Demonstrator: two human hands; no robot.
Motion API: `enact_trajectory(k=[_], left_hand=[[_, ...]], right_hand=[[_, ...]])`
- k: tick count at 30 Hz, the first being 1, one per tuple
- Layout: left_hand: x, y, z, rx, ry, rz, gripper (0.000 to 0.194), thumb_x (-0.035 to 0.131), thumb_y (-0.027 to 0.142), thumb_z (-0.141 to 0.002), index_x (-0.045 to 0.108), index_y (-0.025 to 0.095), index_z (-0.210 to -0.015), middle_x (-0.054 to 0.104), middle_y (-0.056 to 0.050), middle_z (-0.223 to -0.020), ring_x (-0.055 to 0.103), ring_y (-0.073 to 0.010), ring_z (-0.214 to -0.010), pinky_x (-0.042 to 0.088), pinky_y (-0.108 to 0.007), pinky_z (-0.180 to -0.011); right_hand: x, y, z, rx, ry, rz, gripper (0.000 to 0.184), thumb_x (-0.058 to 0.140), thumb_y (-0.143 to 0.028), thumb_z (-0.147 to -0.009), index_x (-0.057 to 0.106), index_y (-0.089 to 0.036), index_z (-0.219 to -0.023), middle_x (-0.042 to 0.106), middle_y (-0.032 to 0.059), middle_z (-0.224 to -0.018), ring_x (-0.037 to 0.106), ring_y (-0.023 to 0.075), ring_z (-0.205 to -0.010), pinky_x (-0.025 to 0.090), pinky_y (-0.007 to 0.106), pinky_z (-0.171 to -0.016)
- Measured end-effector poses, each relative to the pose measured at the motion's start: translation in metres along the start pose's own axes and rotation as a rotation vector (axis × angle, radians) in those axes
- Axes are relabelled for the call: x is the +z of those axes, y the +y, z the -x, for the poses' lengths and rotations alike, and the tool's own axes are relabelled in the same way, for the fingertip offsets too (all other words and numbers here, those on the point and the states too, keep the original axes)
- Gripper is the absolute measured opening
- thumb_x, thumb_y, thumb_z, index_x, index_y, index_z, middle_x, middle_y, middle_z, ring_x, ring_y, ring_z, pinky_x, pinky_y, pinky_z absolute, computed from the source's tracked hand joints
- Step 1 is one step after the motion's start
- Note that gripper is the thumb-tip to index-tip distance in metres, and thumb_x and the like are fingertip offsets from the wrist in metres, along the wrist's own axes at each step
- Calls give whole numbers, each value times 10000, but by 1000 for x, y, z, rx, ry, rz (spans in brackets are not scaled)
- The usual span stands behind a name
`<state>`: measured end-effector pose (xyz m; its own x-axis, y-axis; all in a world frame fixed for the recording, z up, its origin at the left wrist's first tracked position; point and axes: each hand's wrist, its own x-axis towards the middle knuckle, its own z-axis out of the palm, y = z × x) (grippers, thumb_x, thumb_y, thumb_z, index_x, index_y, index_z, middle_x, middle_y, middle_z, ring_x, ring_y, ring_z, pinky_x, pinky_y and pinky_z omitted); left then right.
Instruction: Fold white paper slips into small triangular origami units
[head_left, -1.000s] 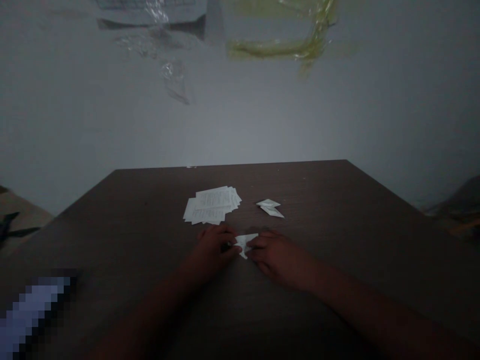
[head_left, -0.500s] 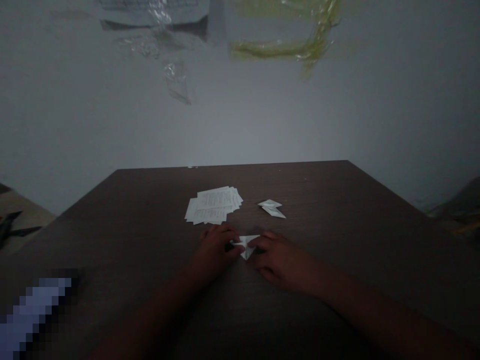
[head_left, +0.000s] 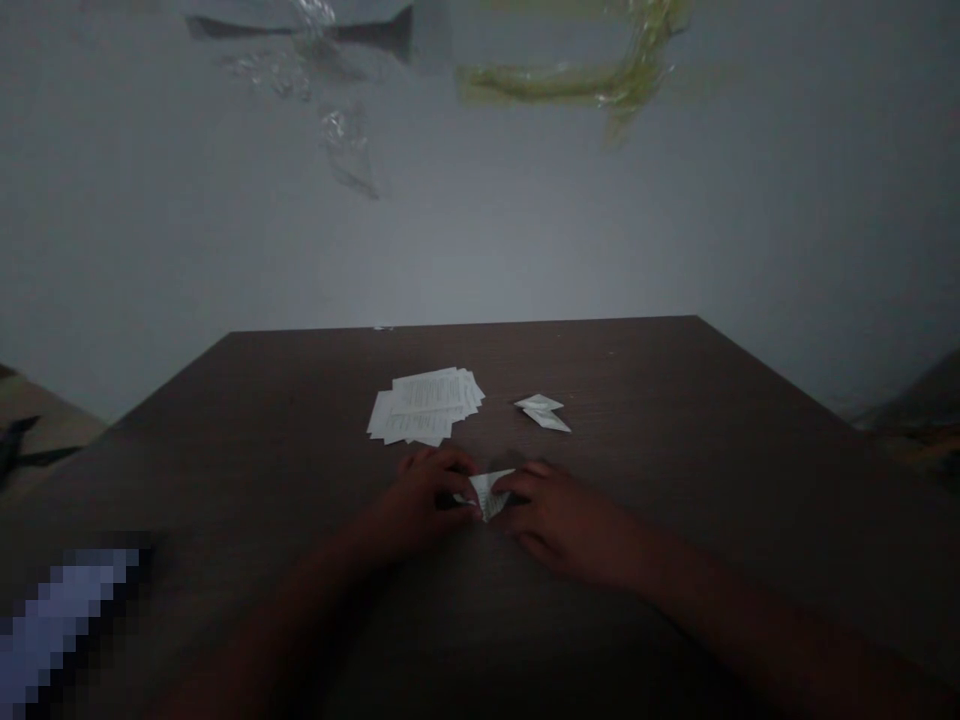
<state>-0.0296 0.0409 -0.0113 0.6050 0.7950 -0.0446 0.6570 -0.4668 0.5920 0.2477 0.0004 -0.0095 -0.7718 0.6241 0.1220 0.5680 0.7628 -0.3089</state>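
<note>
Between my hands, low on the dark table, is a small folded piece of printed paper (head_left: 487, 492), its visible part tapering to a point toward me. My left hand (head_left: 426, 500) pinches its left side between thumb and fingers. On the other side, my right hand (head_left: 559, 515) has its fingertips closed on the right edge. Both hands hide parts of the folded paper. Just beyond my left hand lies a fanned stack of printed paper sheets (head_left: 427, 405). A folded paper shape (head_left: 544, 411) with pointed ends rests beyond my right hand.
The brown wooden table (head_left: 652, 400) stands against a pale wall (head_left: 480, 220) bearing clear and yellow tape (head_left: 540, 85). A pixelated bright object (head_left: 64, 620) is at the lower left. Dark items (head_left: 30, 455) sit beyond the table's left edge.
The left side of the folded paper has shifted under my left thumb and fingers, and its visible shape is narrower. My right hand stays nearly in place. The view has tilted slightly downward.
</note>
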Motion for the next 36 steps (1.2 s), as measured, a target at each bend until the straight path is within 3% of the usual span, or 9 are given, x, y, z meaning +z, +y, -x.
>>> enact_trajectory(k=[7,12,20,31,36], left_hand=[[6,11,-4,-89,53,-30,63,850,185,-984,872,242,-964,824,-55,-1385,697,-359,-1374,416,-630,-1298],[12,8,-7,-106,114,-37,63,887,201,-933,846,249,-923,861,-65,-1329,733,-367,-1332,464,-639,-1257],[12,14,-8,-138,128,-55,99,879,152,-909,830,237,-900,872,-69,-1311,762,-360,-1295,487,-616,-1219],[14,21,-7,-190,154,-65,130,861,131,-898,830,240,-962,866,-47,-1304,755,-350,-1292,481,-565,-1218],[15,19,-7,-195,174,-70,181,855,143,-908,812,260,-1039,862,-27,-1240,756,-321,-1231,508,-513,-1176]], right_hand=[[3,-9,-1,-95,-32,249,161,783,-173,-1098,885,-156,-1222,841,168,-1271,767,357,-1245,632,513,-1118],[3,-5,2,-155,-29,188,132,745,-169,-1094,874,-159,-1122,852,159,-1270,770,326,-1237,580,516,-1215],[-1,-5,-1,-74,-45,105,213,659,-134,-1124,842,-169,-1226,862,108,-1314,762,293,-1272,552,457,-1230],[6,-11,-4,-23,-39,146,168,736,-220,-1121,879,-177,-1201,825,166,-1225,755,360,-1160,634,544,-1056],[8,-10,-4,-23,-32,151,151,735,-224,-1115,875,-179,-1148,826,162,-1241,762,364,-1162,642,566,-1060]])
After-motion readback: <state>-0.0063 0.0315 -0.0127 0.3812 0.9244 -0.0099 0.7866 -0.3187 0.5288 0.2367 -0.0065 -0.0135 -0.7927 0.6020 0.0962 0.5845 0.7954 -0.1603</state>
